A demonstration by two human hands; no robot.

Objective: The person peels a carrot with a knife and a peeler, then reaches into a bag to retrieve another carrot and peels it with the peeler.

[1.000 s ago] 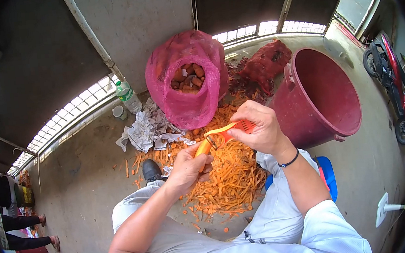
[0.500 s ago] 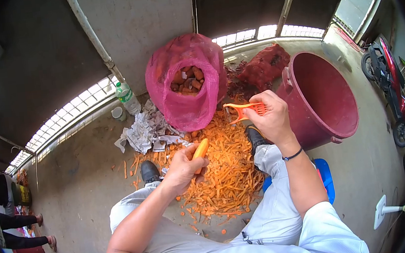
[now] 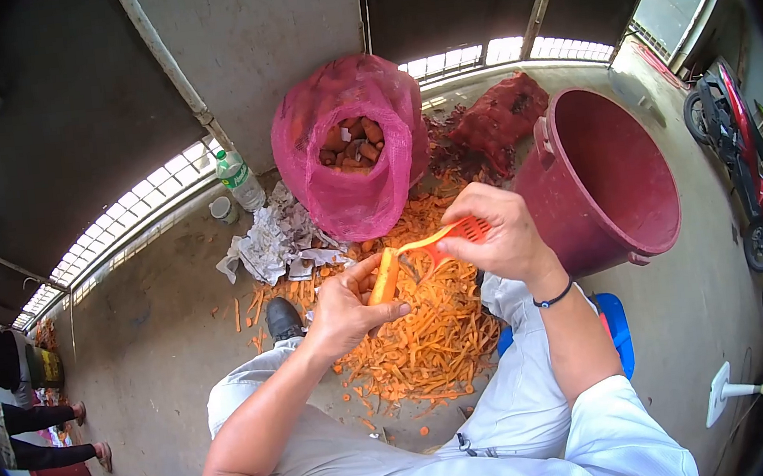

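My left hand (image 3: 352, 311) grips a peeled carrot (image 3: 385, 275), its upper end pointing away from me. In my right hand (image 3: 497, 230) is an orange vegetable peeler (image 3: 466, 230), its head right at the carrot's upper end. Below both hands a heap of carrot peelings (image 3: 430, 344) covers the floor between my legs. Just beyond it stands a pink mesh sack (image 3: 354, 199), rolled open, with unpeeled carrots (image 3: 351, 144) inside.
A large maroon tub (image 3: 581, 189) stands at the right, a red mesh sack (image 3: 504, 118) behind it. Crumpled paper (image 3: 275, 240) and a plastic bottle (image 3: 239, 180) are left of the pink sack. Another person's legs (image 3: 49, 435) show at far left; motorbikes (image 3: 735, 154) stand at far right.
My right hand has brought the peeler down and left to the carrot. My left hand has raised the carrot slightly, and it now stands more upright.
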